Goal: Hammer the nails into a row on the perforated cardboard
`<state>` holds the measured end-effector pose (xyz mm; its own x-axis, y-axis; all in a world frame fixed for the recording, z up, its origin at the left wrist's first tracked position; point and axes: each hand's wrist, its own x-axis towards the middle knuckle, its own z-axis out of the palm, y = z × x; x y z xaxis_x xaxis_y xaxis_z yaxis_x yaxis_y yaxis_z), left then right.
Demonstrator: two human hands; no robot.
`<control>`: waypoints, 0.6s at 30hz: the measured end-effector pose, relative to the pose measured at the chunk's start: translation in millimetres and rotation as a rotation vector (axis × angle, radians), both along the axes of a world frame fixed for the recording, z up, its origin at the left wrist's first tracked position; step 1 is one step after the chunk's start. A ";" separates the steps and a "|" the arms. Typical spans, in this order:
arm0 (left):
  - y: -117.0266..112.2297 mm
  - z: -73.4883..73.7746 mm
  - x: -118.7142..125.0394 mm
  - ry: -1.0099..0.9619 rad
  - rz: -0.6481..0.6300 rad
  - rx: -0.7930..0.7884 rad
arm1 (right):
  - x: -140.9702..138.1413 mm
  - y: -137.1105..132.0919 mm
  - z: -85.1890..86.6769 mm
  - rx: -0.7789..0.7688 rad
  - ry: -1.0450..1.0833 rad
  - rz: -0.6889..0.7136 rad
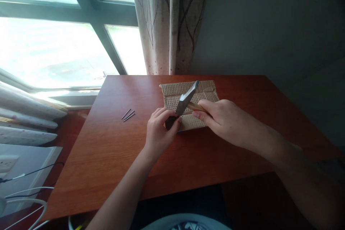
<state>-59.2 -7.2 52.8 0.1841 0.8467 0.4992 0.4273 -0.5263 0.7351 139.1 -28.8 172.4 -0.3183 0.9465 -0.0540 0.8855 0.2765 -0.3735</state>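
Observation:
My right hand (pixel 223 118) is closed around the wooden handle of a hammer (pixel 187 97). The hammer's metal head slants down to the left, its lower end right at the fingertips of my left hand (pixel 159 125). The thumb and forefinger of that left hand are drawn together over the near left corner of a perforated cardboard sheet (pixel 192 122). Something dark (pixel 169 122) shows between them, too shadowed to name. Any small piece pinched at the fingertips is hidden by the hammer head. Several nails (pixel 128 115) lie on the table left of my left hand.
The reddish-brown wooden table (pixel 107 165) reaches back to a patterned curtain (pixel 156 25) and a grey wall. A bright window (pixel 54 50) is at the left. White and dark cables (pixel 29 190) hang near a wall socket at the lower left. A rounded pale rim (pixel 185 217) shows below the table's front edge.

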 end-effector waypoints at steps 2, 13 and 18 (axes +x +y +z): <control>0.7 -0.2 -2.8 -0.016 -0.024 -0.006 | 0.2 -0.4 0.9 -0.008 0.006 -0.003; 10.5 -5.3 -15.4 -0.143 -0.046 -0.223 | -0.2 1.6 1.1 -0.029 0.022 -0.021; 9.8 -8.1 -12.8 -0.178 -0.073 -0.305 | 0.1 1.5 1.7 -0.028 0.031 -0.017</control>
